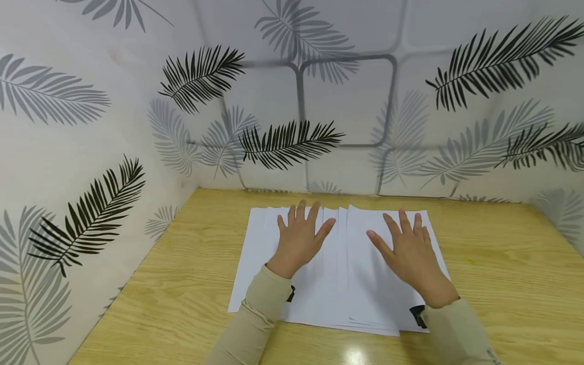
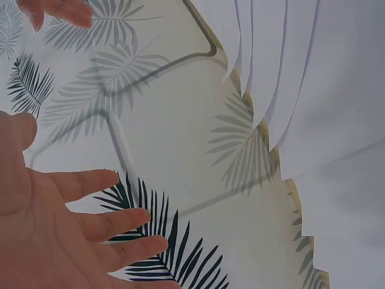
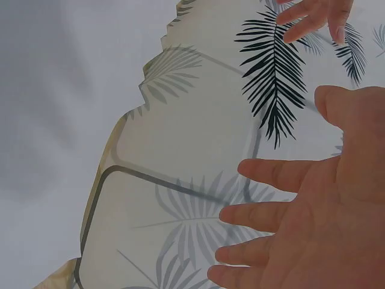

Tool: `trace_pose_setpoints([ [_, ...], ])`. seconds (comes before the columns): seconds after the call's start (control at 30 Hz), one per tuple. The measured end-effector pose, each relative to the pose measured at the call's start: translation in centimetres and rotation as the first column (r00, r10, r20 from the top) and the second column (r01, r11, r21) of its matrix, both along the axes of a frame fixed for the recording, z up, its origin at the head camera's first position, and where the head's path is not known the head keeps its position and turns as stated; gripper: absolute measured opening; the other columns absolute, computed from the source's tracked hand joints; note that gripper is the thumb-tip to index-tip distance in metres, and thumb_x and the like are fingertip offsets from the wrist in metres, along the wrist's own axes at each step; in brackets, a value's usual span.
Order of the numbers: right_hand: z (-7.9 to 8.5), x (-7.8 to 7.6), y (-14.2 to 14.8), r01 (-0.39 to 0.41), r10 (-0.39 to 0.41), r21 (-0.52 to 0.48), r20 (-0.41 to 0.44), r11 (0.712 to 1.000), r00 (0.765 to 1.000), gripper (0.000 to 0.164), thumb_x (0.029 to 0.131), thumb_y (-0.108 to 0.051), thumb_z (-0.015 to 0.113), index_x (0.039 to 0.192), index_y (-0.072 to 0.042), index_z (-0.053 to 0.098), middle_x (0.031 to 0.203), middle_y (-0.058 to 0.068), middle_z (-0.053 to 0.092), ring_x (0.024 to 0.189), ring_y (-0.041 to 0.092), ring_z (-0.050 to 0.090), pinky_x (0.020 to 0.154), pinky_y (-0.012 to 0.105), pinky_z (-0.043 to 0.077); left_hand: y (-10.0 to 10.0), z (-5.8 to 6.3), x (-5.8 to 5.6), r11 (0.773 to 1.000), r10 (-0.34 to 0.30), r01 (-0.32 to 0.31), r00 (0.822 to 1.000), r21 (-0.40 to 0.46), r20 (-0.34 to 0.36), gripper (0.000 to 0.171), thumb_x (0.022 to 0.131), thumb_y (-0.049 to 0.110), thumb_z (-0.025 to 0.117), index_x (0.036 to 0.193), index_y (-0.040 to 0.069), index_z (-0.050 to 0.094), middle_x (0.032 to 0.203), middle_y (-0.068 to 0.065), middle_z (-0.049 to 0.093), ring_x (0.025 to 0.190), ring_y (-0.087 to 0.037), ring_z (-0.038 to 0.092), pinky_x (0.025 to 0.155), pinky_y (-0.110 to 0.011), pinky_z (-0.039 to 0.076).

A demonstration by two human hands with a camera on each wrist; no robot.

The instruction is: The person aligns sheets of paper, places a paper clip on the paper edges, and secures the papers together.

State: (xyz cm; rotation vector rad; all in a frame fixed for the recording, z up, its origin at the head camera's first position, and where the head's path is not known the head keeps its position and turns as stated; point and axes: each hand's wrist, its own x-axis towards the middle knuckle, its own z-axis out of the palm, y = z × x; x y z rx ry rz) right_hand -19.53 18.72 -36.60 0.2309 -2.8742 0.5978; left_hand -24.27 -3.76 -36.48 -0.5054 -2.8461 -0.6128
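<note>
— Start with the left hand (image 1: 296,246): how is its grip?

— Wide. Four fingers and one thumb, all spread, above the left half of the white paper sheets (image 1: 335,284).

— And the right hand (image 1: 412,253)?

— Wide as well, its five digits fanned out above the right end of the same sheets. That makes two hands and ten digits, the thumbs on the inner sides with a gap between them.

— Are they touching the paper?

— Both are apart from it; the two wrist views show each palm well clear of the sheets.

— How many sheets, then?

— I can't give a total, because they overlap. At least five edges show, stepped from left to right, and the whole spread lies on one worktop (image 1: 182,268).

— What else can you count?

— Two beige sleeves (image 1: 253,314), one per arm, and two black pieces (image 1: 417,315), one at each wrist, too little in view to identify. One tiny yellow mark (image 1: 472,261) is on the worktop, right of the paper. Two patterned walls (image 1: 347,116) meet beyond the worktop's far left corner, printed with at least five dark leaves (image 1: 292,147).
</note>
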Motion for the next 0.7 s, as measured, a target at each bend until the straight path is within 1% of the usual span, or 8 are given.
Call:
trace_pose_setpoints([
  [0.07,0.0,-0.1,0.1,-0.006,0.006,-0.009,0.003,1.0,1.0,0.076,0.1,-0.057,0.034,0.145,0.005,0.034,0.149,0.038,0.016,0.134,0.061,0.003,0.104,0.071,0.01,-0.1,-0.1,-0.1,1.0,0.008,-0.008,1.0,0.01,0.008,0.064,0.101,0.054,0.033,0.148,0.011,0.036,0.149,-0.023,0.033,0.138,-0.045,0.025,0.105,-0.068,0.018],
  [0.2,0.1,-0.2,0.4,-0.023,0.025,-0.045,0.027,0.999,0.999,0.075,0.101,-0.055,0.034,0.144,0.006,0.035,0.149,0.038,0.018,0.133,0.062,0.006,0.103,0.071,0.013,-0.5,-0.2,-0.5,0.999,0.035,-0.037,0.999,0.035,0.032,0.063,0.102,0.053,0.031,0.145,0.008,0.04,0.145,-0.021,0.039,0.133,-0.042,0.032,0.105,-0.064,0.022],
  [0.37,0.1,-0.5,1.0,-0.052,0.064,-0.147,0.08,0.988,0.995,0.072,0.103,-0.05,0.032,0.142,0.009,0.036,0.147,0.039,0.021,0.133,0.062,0.009,0.102,0.071,0.014,-1.2,-0.1,-0.9,0.992,0.069,-0.074,0.996,0.107,0.049,0.062,0.103,0.05,0.032,0.141,0.003,0.046,0.137,-0.022,0.047,0.125,-0.043,0.041,0.099,-0.06,0.032],
  [0.47,-0.1,-0.7,1.3,-0.066,0.088,-0.22,0.093,0.973,0.992,0.068,0.104,-0.046,0.032,0.14,0.013,0.037,0.145,0.04,0.024,0.134,0.059,0.015,0.105,0.068,0.015,-1.5,0.0,-1.1,0.986,0.093,-0.1,0.994,0.134,0.058,0.061,0.103,0.048,0.034,0.138,0.0,0.049,0.132,-0.023,0.051,0.12,-0.044,0.044,0.094,-0.06,0.037],
  [0.57,-0.3,-1.0,1.7,-0.072,0.101,-0.273,0.093,0.959,0.991,0.065,0.105,-0.041,0.032,0.138,0.015,0.038,0.143,0.04,0.029,0.133,0.055,0.023,0.106,0.064,0.02,-1.8,-0.1,-1.3,0.983,0.109,-0.117,0.992,0.139,0.07,0.061,0.103,0.047,0.035,0.136,-0.002,0.05,0.13,-0.025,0.053,0.117,-0.046,0.046,0.091,-0.061,0.039],
  [0.63,-0.4,-1.1,2.0,-0.064,0.1,-0.304,0.106,0.95,0.989,0.064,0.105,-0.04,0.033,0.138,0.014,0.038,0.141,0.039,0.033,0.132,0.053,0.027,0.105,0.062,0.024,-2.1,-0.2,-1.5,0.982,0.116,-0.127,0.99,0.139,0.086,0.062,0.103,0.047,0.036,0.135,-0.003,0.05,0.129,-0.026,0.053,0.116,-0.047,0.047,0.091,-0.062,0.039],
  [0.7,-0.5,-1.3,2.3,-0.04,0.089,-0.318,0.14,0.947,0.986,0.065,0.105,-0.042,0.033,0.139,0.013,0.038,0.142,0.037,0.034,0.132,0.052,0.029,0.104,0.061,0.027,-2.4,-0.4,-1.8,0.98,0.122,-0.139,0.985,0.144,0.121,0.063,0.103,0.048,0.035,0.136,-0.004,0.049,0.13,-0.027,0.052,0.118,-0.048,0.046,0.092,-0.062,0.038],
])
